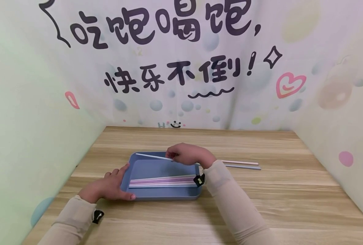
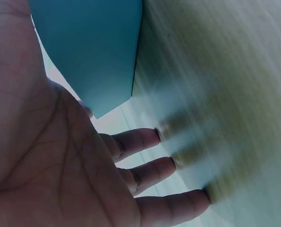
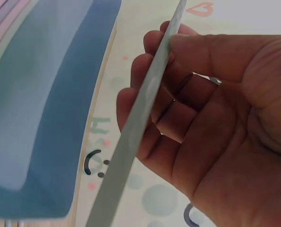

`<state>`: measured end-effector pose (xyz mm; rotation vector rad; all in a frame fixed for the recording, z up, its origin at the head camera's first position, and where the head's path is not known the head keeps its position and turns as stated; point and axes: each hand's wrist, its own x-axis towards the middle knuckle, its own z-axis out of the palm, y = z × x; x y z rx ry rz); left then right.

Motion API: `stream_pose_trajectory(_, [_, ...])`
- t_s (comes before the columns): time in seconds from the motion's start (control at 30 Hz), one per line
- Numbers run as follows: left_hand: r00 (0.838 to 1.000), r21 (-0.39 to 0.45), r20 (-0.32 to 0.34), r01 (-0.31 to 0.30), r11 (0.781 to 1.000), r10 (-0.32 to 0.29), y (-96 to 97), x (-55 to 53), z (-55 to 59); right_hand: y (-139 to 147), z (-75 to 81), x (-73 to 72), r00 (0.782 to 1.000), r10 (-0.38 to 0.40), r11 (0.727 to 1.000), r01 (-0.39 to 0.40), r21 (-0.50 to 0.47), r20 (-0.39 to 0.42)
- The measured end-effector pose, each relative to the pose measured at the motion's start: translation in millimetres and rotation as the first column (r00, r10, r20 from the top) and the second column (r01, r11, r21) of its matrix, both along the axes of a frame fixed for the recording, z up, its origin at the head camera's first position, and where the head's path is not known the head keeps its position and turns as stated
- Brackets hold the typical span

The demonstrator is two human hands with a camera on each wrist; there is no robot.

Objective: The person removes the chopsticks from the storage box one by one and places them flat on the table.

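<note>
A blue-grey rectangular tray lies on the table. My left hand rests at its near left corner, thumb along the front wall and fingers beside the left wall. In the left wrist view, three outstretched fingers reach past the tray's wall to the tabletop. Over the tray's far side, my right hand pinches a pale green chopstick between thumb and fingers. Several pastel chopsticks lie side by side in the near part of the tray, their right ends partly hidden by my right wrist strap.
Right of the tray, a pinkish chopstick and a blue chopstick lie on the wooden table, their left ends hidden behind my right wrist. A printed cloth wall stands behind the table, with pale walls at both sides.
</note>
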<state>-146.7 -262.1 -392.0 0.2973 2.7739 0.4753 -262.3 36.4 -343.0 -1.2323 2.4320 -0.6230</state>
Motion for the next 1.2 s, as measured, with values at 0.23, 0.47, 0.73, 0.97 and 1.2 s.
stream_pose_trajectory(0.23, [1.000, 0.001, 0.000, 0.005, 1.000, -0.005, 0.3, 0.4, 0.7, 20, -0.7, -2.3, 1.000, -0.029, 1.000, 0.028, 0.012, 0.006])
stream_pose_trajectory(0.47, [1.000, 0.000, -0.029, 0.006, 1.000, -0.006, -5.3, -3.6, -10.0, 49, -10.1, -11.0, 0.999, -0.027, 0.999, 0.026, 0.027, 0.034])
stream_pose_trajectory(0.73, [1.000, 0.003, -0.016, 0.020, 1.000, -0.020, -5.3, -4.2, -9.6, 83, -14.0, -11.6, 0.993, -0.090, 0.995, 0.086, 0.051, 0.075])
stream_pose_trajectory(0.97, [1.000, 0.000, 0.011, 0.015, 1.000, -0.015, -3.0, -1.4, -3.1, 116, -20.4, -11.5, 0.976, -0.158, 0.987, 0.151, 0.056, 0.152])
stream_pose_trajectory(1.2, [1.000, 0.009, 0.012, 0.022, 1.000, -0.022, -2.6, -0.5, -2.1, 146, -26.0, -9.9, 0.967, -0.201, 0.979, 0.191, 0.078, 0.157])
